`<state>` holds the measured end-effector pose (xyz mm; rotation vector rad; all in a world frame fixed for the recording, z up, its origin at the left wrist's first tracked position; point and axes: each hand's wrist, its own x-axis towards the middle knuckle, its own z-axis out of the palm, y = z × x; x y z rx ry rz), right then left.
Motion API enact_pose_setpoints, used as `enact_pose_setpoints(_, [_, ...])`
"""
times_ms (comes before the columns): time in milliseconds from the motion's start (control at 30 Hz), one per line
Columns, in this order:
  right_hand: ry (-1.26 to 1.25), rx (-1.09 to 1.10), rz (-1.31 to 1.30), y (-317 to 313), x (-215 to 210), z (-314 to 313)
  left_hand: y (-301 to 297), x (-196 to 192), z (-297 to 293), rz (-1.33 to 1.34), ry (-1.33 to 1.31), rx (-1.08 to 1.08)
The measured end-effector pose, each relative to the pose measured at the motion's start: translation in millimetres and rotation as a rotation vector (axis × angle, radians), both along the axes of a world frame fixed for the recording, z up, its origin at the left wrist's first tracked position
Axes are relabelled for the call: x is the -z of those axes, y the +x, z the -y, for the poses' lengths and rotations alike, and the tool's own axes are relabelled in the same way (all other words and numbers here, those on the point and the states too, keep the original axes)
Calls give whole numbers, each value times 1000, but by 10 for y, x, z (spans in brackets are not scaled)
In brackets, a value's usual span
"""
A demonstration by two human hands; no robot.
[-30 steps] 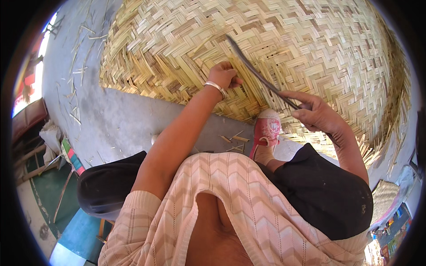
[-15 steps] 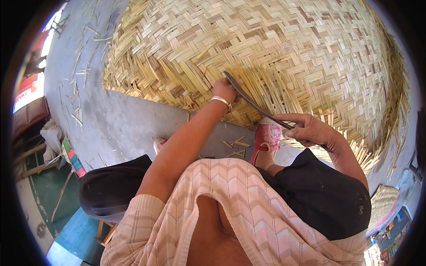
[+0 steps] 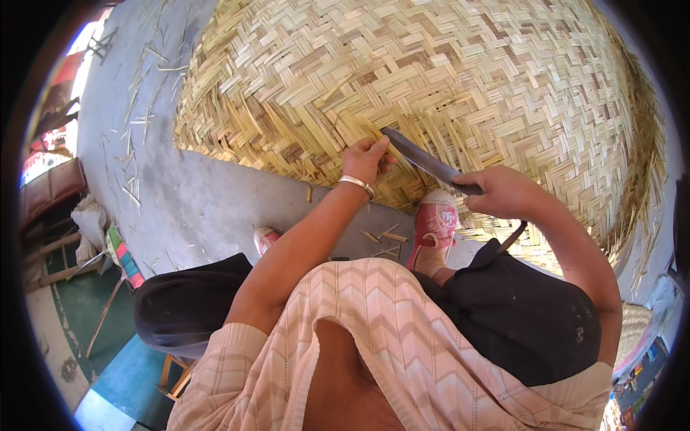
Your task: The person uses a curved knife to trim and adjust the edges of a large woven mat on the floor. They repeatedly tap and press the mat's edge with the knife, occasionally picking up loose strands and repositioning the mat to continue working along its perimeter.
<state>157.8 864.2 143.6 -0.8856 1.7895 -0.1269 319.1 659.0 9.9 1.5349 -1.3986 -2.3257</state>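
Observation:
A big woven bamboo mat (image 3: pixel 460 79) lies on the grey floor and fills the upper part of the view. My left hand (image 3: pixel 366 158), with a metal bangle on the wrist, pinches the strips at the mat's near edge. My right hand (image 3: pixel 503 192) grips the handle of a long dark knife (image 3: pixel 424 161). The blade slants up and left, and its tip sits right beside my left fingers on the weave. My foot in a pink slipper (image 3: pixel 435 223) presses on the mat's edge, just under the blade.
Bamboo slivers (image 3: pixel 136 151) litter the grey concrete floor (image 3: pixel 208 208) left of the mat. A second pink slipper (image 3: pixel 266 239) shows beside my left forearm. At the far left are a brown bench (image 3: pixel 47 190), a striped cloth (image 3: pixel 126 257) and a green lower floor.
The mat's near edge has shifted right in the view. Both hands have come closer together, and the knife tip now reaches my left fingers.

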Motion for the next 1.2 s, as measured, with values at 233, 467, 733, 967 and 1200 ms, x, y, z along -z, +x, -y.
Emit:
enact_pose_setpoints(233, [-156,42,-237,518,480,-109,-89,-60,39,39,143,-22])
enact_pose_setpoints(467, [-157,65,-254,531,532,-87,-137,-43,28,103,288,-41])
enact_pose_setpoints(733, [-152,57,-240,522,519,-48,-222,48,105,292,364,5])
enact_pose_setpoints(967, [-147,-8,-320,546,494,-21,-291,9,63,341,102,107])
enact_pose_setpoints(1200, [-132,-91,-360,476,390,-6,-96,-89,137,359,-690,761])
